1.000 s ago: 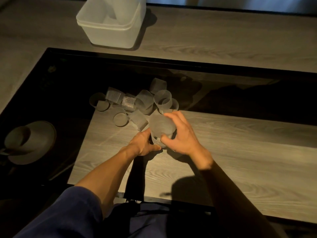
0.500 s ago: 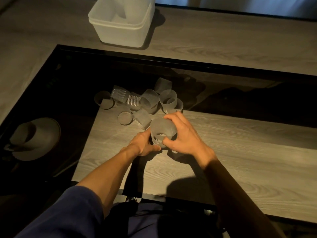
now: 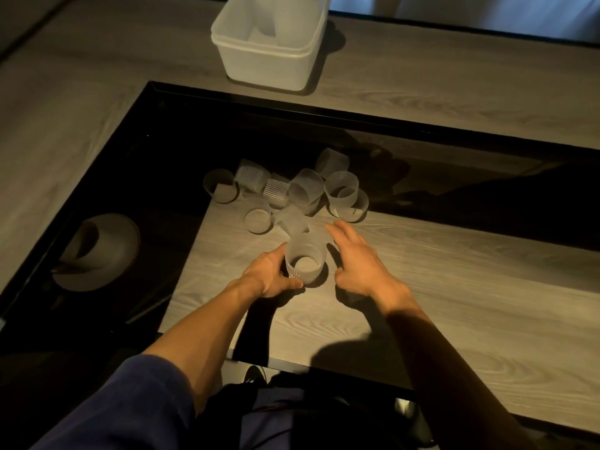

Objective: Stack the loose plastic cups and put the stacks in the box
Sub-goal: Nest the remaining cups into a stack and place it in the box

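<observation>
Left hand (image 3: pixel 271 274) curled round a frosted cup stack (image 3: pixel 305 254) standing upright on the wooden table (image 3: pixel 454 287), right hand (image 3: pixel 358 264) loose and spread, holding nothing, just beside the stack at 3 o'clock, loose cups (image 3: pixel 292 193) heaped at its 12 o'clock, white box (image 3: pixel 269 56) farther off toward 12 o'clock

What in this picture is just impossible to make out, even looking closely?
Head view: how many cups the stack in the left hand holds; frosted walls and dim light blur them together.
Head view: the box contents inside the box; the top edge cuts them off.
Head view: the number of loose cups; they overlap in shadow.
</observation>
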`<state>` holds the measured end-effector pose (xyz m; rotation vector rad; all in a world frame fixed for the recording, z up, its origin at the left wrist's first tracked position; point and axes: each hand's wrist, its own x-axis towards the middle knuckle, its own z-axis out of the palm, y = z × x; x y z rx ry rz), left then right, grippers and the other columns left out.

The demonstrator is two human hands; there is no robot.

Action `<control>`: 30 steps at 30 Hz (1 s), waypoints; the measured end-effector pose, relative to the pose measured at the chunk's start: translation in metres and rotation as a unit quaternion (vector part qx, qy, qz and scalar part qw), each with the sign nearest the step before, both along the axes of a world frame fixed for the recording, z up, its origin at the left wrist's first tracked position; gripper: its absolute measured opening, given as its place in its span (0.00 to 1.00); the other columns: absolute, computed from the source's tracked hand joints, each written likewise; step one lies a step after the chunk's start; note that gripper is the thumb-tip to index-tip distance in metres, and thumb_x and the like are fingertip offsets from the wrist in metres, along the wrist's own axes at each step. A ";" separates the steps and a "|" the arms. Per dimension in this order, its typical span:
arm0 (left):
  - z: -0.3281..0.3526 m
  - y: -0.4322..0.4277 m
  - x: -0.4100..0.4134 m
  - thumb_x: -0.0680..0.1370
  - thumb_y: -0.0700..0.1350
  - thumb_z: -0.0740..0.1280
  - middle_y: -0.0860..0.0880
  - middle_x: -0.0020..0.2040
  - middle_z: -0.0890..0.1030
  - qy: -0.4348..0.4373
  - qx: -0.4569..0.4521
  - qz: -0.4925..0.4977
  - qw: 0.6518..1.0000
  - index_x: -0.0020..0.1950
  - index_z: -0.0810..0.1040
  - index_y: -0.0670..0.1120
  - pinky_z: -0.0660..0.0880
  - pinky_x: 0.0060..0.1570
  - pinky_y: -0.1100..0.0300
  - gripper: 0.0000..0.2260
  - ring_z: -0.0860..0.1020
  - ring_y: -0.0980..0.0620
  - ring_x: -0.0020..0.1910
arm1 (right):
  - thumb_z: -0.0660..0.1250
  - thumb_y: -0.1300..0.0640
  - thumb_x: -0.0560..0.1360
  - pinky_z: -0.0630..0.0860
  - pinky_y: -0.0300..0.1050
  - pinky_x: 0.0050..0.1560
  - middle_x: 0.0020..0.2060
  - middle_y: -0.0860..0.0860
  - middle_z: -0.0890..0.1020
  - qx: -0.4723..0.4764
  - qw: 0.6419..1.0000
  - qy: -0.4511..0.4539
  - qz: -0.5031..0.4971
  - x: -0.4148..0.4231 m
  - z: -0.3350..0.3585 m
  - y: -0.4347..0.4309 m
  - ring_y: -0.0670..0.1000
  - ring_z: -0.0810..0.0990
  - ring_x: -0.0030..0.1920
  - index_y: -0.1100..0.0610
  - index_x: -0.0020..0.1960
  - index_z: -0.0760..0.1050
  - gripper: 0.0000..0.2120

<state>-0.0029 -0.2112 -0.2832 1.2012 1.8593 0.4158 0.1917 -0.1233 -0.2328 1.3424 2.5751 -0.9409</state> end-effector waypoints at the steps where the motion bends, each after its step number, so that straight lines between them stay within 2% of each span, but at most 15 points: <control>1: -0.001 -0.003 -0.006 0.67 0.50 0.81 0.51 0.61 0.80 0.001 -0.001 0.005 1.000 0.73 0.67 0.58 0.75 0.64 0.46 0.38 0.78 0.47 0.60 | 0.72 0.69 0.70 0.57 0.58 0.79 0.82 0.46 0.49 0.018 1.000 -0.008 -0.004 -0.006 -0.002 0.000 0.53 0.50 0.82 0.46 0.83 0.50 0.51; 5: -0.001 -0.016 -0.025 0.68 0.47 0.81 0.51 0.61 0.80 0.006 -0.002 0.035 0.999 0.73 0.67 0.56 0.74 0.65 0.51 0.37 0.77 0.50 0.61 | 0.73 0.67 0.71 0.55 0.59 0.78 0.83 0.48 0.51 0.069 0.997 -0.026 0.038 -0.032 -0.014 0.000 0.53 0.50 0.82 0.48 0.83 0.52 0.48; 8: 0.001 -0.024 -0.036 0.69 0.46 0.80 0.52 0.61 0.79 0.011 -0.004 0.044 0.999 0.73 0.68 0.55 0.71 0.62 0.56 0.37 0.74 0.53 0.60 | 0.75 0.65 0.71 0.51 0.60 0.79 0.83 0.48 0.47 0.089 0.993 -0.032 0.076 -0.053 -0.023 0.004 0.54 0.45 0.82 0.48 0.83 0.47 0.52; 12: 0.001 -0.033 -0.049 0.68 0.48 0.81 0.54 0.60 0.78 0.019 -0.007 0.060 0.998 0.73 0.68 0.55 0.71 0.65 0.54 0.37 0.74 0.52 0.61 | 0.75 0.65 0.71 0.47 0.64 0.80 0.83 0.45 0.42 0.109 0.987 -0.051 0.108 -0.079 -0.028 0.010 0.53 0.40 0.82 0.47 0.83 0.41 0.55; 14: 0.001 -0.036 -0.054 0.67 0.49 0.81 0.52 0.62 0.79 0.019 -0.008 0.065 0.998 0.74 0.68 0.56 0.72 0.67 0.51 0.38 0.76 0.50 0.63 | 0.75 0.64 0.70 0.49 0.63 0.80 0.83 0.47 0.46 0.110 0.987 -0.059 0.105 -0.089 -0.029 0.010 0.55 0.43 0.82 0.48 0.83 0.42 0.55; 16: 0.000 -0.038 -0.058 0.66 0.49 0.81 0.51 0.62 0.80 0.016 -0.014 0.066 0.998 0.73 0.67 0.57 0.73 0.67 0.48 0.39 0.76 0.48 0.64 | 0.75 0.63 0.69 0.56 0.61 0.78 0.80 0.51 0.56 0.131 0.985 -0.064 0.093 -0.096 -0.032 0.008 0.58 0.52 0.80 0.48 0.83 0.46 0.54; 19: -0.001 -0.039 -0.061 0.66 0.50 0.81 0.52 0.61 0.80 0.014 -0.016 0.068 0.997 0.73 0.67 0.58 0.74 0.67 0.48 0.39 0.77 0.48 0.63 | 0.76 0.60 0.69 0.68 0.54 0.67 0.68 0.54 0.65 0.179 0.977 -0.083 0.075 -0.099 -0.038 0.003 0.57 0.63 0.68 0.49 0.82 0.51 0.50; 21: -0.001 -0.038 -0.062 0.66 0.50 0.81 0.52 0.61 0.80 0.008 -0.014 0.068 0.998 0.73 0.67 0.58 0.73 0.67 0.48 0.39 0.77 0.49 0.63 | 0.76 0.59 0.70 0.70 0.51 0.62 0.63 0.53 0.65 0.201 0.973 -0.088 0.067 -0.097 -0.040 0.002 0.56 0.64 0.63 0.50 0.80 0.58 0.44; 24: -0.002 -0.038 -0.063 0.67 0.49 0.81 0.52 0.60 0.80 0.001 -0.019 0.063 0.998 0.73 0.67 0.58 0.73 0.67 0.49 0.38 0.77 0.49 0.63 | 0.75 0.58 0.71 0.71 0.53 0.63 0.65 0.53 0.66 0.222 0.971 -0.063 0.055 -0.087 -0.040 0.001 0.56 0.64 0.65 0.52 0.75 0.65 0.36; 27: -0.004 -0.037 -0.063 0.67 0.49 0.81 0.51 0.61 0.80 -0.001 -0.020 0.064 0.998 0.73 0.67 0.59 0.73 0.67 0.46 0.38 0.77 0.48 0.63 | 0.75 0.50 0.73 0.72 0.55 0.65 0.64 0.52 0.72 0.198 0.980 0.017 -0.018 -0.078 -0.041 -0.002 0.55 0.69 0.65 0.53 0.68 0.70 0.27; 29: -0.004 -0.037 -0.062 0.68 0.48 0.80 0.50 0.62 0.80 0.000 -0.016 0.062 0.998 0.73 0.67 0.57 0.72 0.68 0.45 0.37 0.76 0.47 0.64 | 0.76 0.45 0.71 0.76 0.52 0.59 0.57 0.48 0.75 0.128 0.974 0.111 -0.151 -0.078 -0.037 -0.007 0.51 0.74 0.58 0.49 0.61 0.70 0.24; 30: -0.003 -0.037 -0.062 0.68 0.48 0.80 0.50 0.62 0.80 -0.001 -0.014 0.060 0.998 0.73 0.68 0.57 0.72 0.68 0.46 0.36 0.76 0.47 0.64 | 0.77 0.44 0.70 0.78 0.50 0.55 0.55 0.47 0.76 0.091 0.957 0.163 -0.221 -0.079 -0.033 -0.011 0.50 0.76 0.56 0.48 0.60 0.69 0.24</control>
